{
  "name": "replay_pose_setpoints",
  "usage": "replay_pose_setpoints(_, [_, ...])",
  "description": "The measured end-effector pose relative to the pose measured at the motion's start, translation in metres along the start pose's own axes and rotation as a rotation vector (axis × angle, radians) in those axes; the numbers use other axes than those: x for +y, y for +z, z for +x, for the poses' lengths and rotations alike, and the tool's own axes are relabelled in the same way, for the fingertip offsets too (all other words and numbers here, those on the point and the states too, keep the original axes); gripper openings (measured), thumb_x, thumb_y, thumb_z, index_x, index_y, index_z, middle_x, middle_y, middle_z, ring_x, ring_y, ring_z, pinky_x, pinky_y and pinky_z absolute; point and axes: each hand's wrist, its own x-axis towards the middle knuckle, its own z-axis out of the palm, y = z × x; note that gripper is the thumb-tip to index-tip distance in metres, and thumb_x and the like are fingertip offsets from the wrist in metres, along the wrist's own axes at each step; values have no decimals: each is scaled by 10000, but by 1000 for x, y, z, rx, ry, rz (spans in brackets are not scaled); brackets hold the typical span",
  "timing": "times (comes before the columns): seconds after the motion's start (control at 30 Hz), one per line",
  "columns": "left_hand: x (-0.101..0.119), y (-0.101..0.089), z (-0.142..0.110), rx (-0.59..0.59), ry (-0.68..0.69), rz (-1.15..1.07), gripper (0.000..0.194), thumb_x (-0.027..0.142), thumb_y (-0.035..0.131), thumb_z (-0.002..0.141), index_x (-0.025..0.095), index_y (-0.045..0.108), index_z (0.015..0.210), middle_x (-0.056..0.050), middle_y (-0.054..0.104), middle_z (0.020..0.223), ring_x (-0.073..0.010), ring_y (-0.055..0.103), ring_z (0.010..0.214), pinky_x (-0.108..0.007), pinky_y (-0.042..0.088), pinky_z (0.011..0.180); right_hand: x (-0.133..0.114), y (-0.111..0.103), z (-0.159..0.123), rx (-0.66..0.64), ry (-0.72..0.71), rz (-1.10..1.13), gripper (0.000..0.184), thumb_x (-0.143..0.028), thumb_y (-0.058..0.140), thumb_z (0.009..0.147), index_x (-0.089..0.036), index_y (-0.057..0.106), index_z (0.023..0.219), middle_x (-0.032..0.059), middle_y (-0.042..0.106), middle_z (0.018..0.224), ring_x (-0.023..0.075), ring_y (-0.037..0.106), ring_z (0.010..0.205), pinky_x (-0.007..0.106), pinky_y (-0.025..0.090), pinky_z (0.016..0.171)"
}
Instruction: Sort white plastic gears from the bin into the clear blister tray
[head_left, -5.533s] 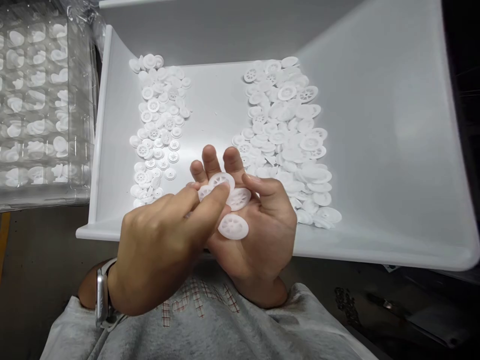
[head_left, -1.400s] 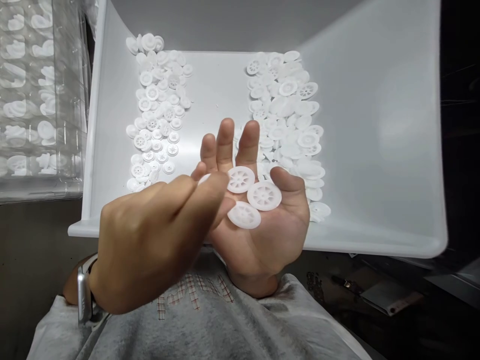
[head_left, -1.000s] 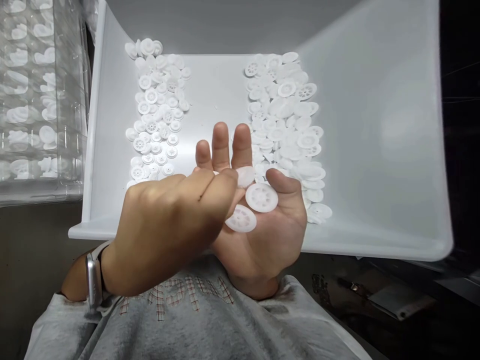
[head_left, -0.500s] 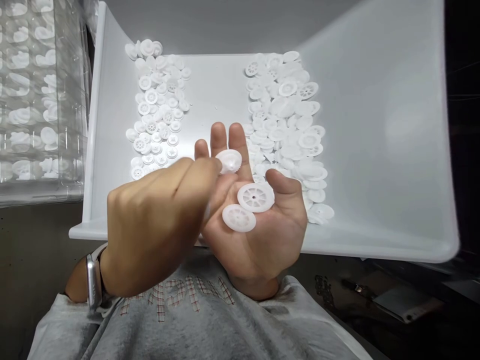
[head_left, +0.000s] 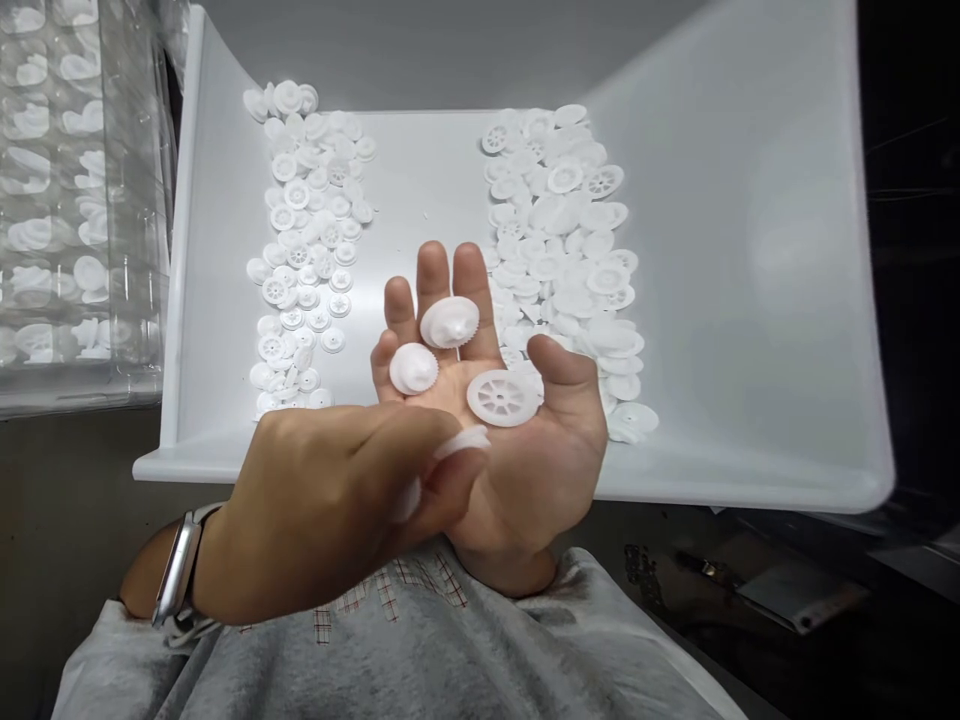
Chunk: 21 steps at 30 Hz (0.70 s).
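My right hand [head_left: 525,450] lies palm up over the near edge of a white tray [head_left: 750,330]. Three white plastic gears rest on it: one on the fingers [head_left: 450,322], a smaller one [head_left: 413,368] by the little finger, and a spoked one [head_left: 502,397] near the thumb. My left hand [head_left: 330,505], with a watch on its wrist, is closed in front of that palm and pinches another white gear [head_left: 459,443] by its edge. A small white piece also shows under its fingers.
Inside the tray lie two heaps of white gears: small ones [head_left: 307,230] on the left, larger ones [head_left: 570,250] on the right. Clear plastic blister trays [head_left: 75,200] with white parts stand to the left. A dark surface lies below.
My left hand has drawn back toward me, taking one gear off the right palm. Two assembled gears now lie uncovered on the right fingers.
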Motion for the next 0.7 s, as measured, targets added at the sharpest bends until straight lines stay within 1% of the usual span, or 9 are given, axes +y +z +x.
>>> replay_pose_setpoints(0.1, [1,-4,0,-69,-116,68,276,351,574,905,181,574,688,80,556,502,-34,425,396,-204,254,397,0,1,-1,21,12,-43,393,-423,341,895,-317,622,1149,-84,616,1304,90,575,1237,326,402,1128])
replay_pose_setpoints(0.17, [2,-7,-1,-50,-128,123,307,371,598,892,179,562,655,80,532,487,-34,380,380,-218,228,396,-2,2,-1,29,20,-55,388,-408,334,897,-323,619,1145,-90,615,1305,90,571,1242,343,401,1134])
replay_pose_setpoints(0.27, [2,-11,-3,-16,-110,159,252,350,613,885,185,600,695,84,540,503,-34,391,390,-220,233,401,-2,3,0,17,12,-17,388,-398,335,896,-309,617,1148,-96,628,1281,83,580,1226,328,402,1134])
replay_pose_setpoints(0.37, [4,-12,-5,22,-67,136,168,338,619,884,195,638,799,85,572,538,-40,475,433,-210,294,420,-1,1,1,-13,5,18,398,-412,337,900,-298,614,1162,-100,634,1268,76,578,1227,290,411,1122])
replay_pose_setpoints(0.47, [11,-7,-2,67,8,144,125,311,636,875,186,644,869,79,629,595,-51,543,463,-217,340,420,1,-1,1,-33,-14,11,408,-439,355,898,-299,610,1183,-79,614,1310,89,563,1253,272,434,1103])
replay_pose_setpoints(0.57, [19,2,6,109,39,229,109,273,644,859,168,671,866,80,608,557,-55,507,415,-238,309,363,0,-1,-1,-11,-10,-28,398,-430,346,911,-316,615,1181,-75,589,1351,99,544,1280,286,434,1112])
replay_pose_setpoints(0.7, [25,10,18,185,26,317,154,257,601,868,161,699,797,71,548,485,-56,443,376,-247,266,331,-3,2,-2,-6,25,-61,406,-414,301,926,-342,622,1162,-116,612,1307,87,540,1282,288,435,1113])
